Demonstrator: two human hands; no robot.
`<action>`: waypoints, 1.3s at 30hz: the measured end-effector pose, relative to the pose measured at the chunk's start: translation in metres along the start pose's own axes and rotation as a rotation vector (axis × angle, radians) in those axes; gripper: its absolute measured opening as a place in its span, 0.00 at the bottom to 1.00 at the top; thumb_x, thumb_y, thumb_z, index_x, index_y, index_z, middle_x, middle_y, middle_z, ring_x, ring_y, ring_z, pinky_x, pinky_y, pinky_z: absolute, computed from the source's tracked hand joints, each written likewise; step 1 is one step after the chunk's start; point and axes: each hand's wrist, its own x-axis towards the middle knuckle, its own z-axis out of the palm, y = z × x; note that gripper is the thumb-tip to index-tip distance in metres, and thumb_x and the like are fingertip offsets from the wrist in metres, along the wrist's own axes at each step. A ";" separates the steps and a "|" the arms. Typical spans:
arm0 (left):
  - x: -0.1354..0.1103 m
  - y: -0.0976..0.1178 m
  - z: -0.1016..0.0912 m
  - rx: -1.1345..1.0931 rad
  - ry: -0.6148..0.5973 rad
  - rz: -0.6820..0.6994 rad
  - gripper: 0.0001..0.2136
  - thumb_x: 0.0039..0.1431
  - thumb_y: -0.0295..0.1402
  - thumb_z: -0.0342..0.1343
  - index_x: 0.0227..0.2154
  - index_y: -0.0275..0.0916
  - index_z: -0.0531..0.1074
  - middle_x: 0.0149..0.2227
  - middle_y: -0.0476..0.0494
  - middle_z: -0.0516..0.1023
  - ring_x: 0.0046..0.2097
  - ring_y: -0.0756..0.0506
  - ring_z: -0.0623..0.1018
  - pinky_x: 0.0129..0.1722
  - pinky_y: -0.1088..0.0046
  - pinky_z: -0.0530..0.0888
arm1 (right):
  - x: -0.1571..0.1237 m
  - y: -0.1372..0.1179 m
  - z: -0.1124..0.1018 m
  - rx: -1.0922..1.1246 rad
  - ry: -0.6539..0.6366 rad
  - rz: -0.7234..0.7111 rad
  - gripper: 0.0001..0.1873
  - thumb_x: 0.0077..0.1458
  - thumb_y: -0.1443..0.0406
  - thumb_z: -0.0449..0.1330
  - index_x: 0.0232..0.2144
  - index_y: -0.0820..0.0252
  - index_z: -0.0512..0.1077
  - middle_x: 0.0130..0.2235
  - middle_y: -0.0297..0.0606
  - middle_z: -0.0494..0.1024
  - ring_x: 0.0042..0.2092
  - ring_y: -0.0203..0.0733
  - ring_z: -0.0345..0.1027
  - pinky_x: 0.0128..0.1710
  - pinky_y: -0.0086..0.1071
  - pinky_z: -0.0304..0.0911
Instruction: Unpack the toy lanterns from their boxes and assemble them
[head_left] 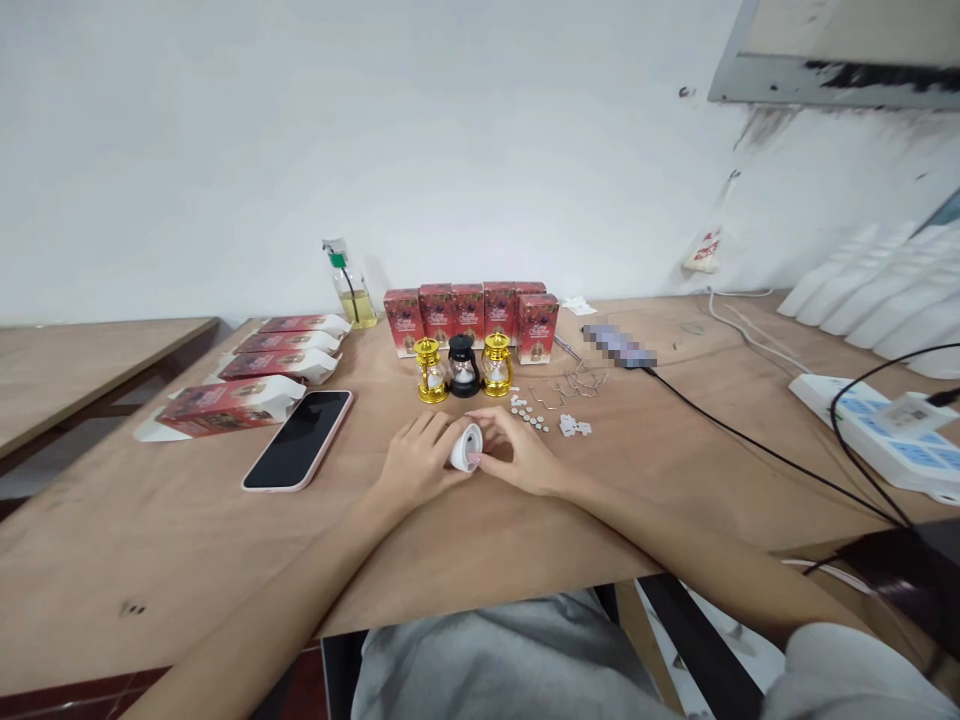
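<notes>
Pale wall (525, 150) stands behind a brown wooden table (187, 530), and over its middle, straight in front of the person, a small white cup (457, 454) sits between both hands. Its mouth is tilted toward the right, seemingly so that the right thumb can get at the opening. The left hand (422, 455) curls around the outside with fingers close together, apparently as the steadying grip; the right hand (521, 453) has its thumb at the mouth and forefinger bent near the rim, pinching it lightly as far as can be told, while its other fingers are partly hidden. Just beyond stand two gold lanterns (431, 384) with a black lantern (464, 370) between them, upright in a row. Near the right hand lie white discs (532, 420), white tabs (574, 426) and bent wires (562, 390), likely spread there for easy picking. Red boxes (467, 310) stand behind the lanterns, while open-flapped cartons (232, 405) lie on the left, perhaps kept apart by sort, next to a phone (298, 440).
</notes>
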 end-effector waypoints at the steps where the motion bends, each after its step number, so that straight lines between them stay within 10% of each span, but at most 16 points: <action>1: 0.000 0.000 0.000 0.003 -0.001 0.006 0.15 0.57 0.43 0.50 0.38 0.35 0.69 0.31 0.42 0.73 0.32 0.45 0.71 0.29 0.71 0.66 | 0.000 0.001 0.000 0.009 -0.002 0.004 0.24 0.50 0.66 0.61 0.49 0.57 0.60 0.43 0.38 0.73 0.41 0.39 0.70 0.42 0.36 0.68; 27: -0.003 0.005 0.010 0.008 -0.084 0.022 0.13 0.54 0.33 0.53 0.42 0.35 0.69 0.36 0.40 0.74 0.37 0.42 0.70 0.34 0.67 0.67 | -0.006 -0.010 0.017 -0.354 0.133 0.151 0.25 0.42 0.69 0.60 0.46 0.58 0.62 0.38 0.40 0.77 0.37 0.46 0.74 0.38 0.37 0.68; 39: -0.002 0.003 0.007 0.078 -0.132 -0.047 0.14 0.56 0.40 0.53 0.41 0.37 0.69 0.36 0.40 0.74 0.38 0.41 0.72 0.33 0.66 0.67 | -0.002 -0.005 0.010 0.000 0.099 0.168 0.21 0.48 0.73 0.54 0.47 0.57 0.64 0.43 0.38 0.76 0.42 0.39 0.72 0.45 0.36 0.67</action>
